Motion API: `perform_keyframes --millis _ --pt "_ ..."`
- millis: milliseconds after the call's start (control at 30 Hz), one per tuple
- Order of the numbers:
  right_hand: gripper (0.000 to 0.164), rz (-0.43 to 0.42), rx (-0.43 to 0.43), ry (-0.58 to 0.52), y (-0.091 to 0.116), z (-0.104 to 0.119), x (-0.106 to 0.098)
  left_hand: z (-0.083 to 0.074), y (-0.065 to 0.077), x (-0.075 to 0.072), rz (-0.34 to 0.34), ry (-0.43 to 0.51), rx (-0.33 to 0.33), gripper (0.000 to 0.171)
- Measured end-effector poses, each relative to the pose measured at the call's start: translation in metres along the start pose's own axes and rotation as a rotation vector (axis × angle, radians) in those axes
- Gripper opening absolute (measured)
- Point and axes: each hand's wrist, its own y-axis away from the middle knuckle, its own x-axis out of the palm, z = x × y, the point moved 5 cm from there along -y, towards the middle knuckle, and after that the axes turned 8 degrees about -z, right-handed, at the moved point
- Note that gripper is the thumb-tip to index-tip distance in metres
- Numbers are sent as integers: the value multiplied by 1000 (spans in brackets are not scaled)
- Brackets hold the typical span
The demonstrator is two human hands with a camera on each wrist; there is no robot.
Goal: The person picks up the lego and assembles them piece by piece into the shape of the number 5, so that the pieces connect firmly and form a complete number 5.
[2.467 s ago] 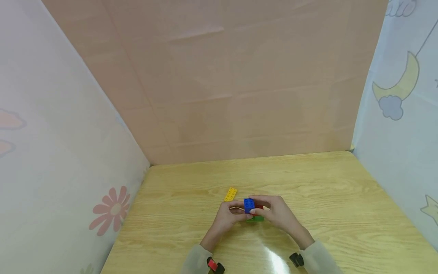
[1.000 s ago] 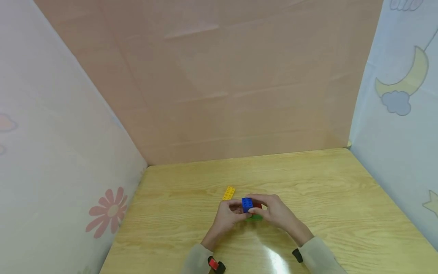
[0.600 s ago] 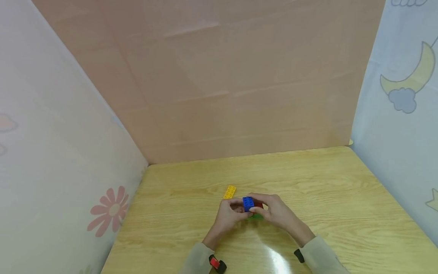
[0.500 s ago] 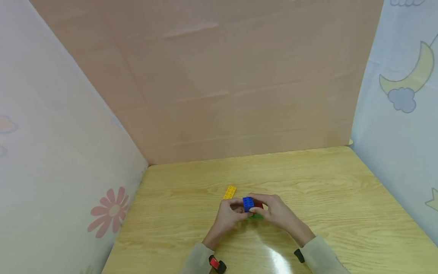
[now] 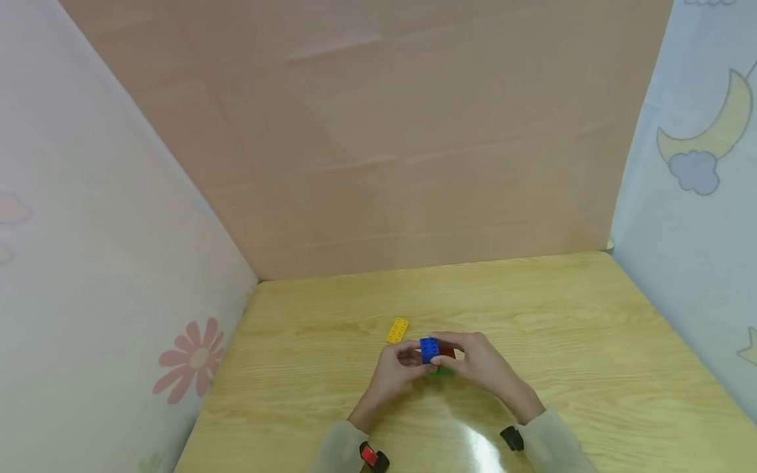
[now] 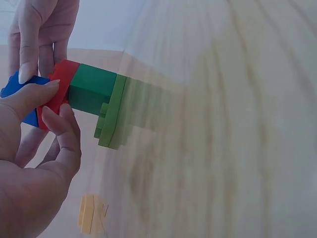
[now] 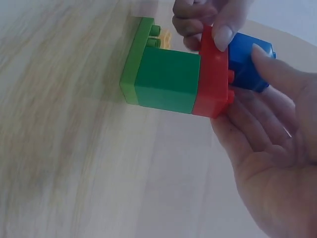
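A small stack of toy building bricks stands on the table between both hands. Its base is a light green plate [image 7: 134,64], with a dark green brick [image 7: 167,80], a red brick [image 7: 213,79] and a blue brick [image 7: 247,59] above it. The blue brick covers one end of the red brick; studs show on the red brick's other end. My left hand [image 5: 390,376] pinches the red brick, its thumb across the side in the left wrist view. With thumb and fingers, my right hand [image 5: 486,368] grips the blue brick.
Behind the left hand, a yellow studded plate [image 5: 398,330] lies on the wooden table [image 5: 532,315]. A brown sheet [image 5: 402,144] rises at the table's back edge. Patterned white panels [image 5: 118,263] flank the left and right sides.
Both hands keep their hold on the red and blue bricks, and the stack stays in place. Only the head view has shifted slightly.
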Motion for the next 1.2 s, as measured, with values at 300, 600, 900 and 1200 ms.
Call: perform_keyframes --millis 300,600,900,1200 --pt "48 -26 36 -103 0 0 3 2 0 -2 -30 -17 -17 33" --pt "45 4 59 -157 -1 -1 3 0 -1 -2 -21 -19 -2 33" --pt "47 13 64 -184 1 -4 2 0 -2 1 -7 -51 -9 31" --pt "44 -7 54 -215 1 -5 6 -3 -2 -2 5 -39 10 33"
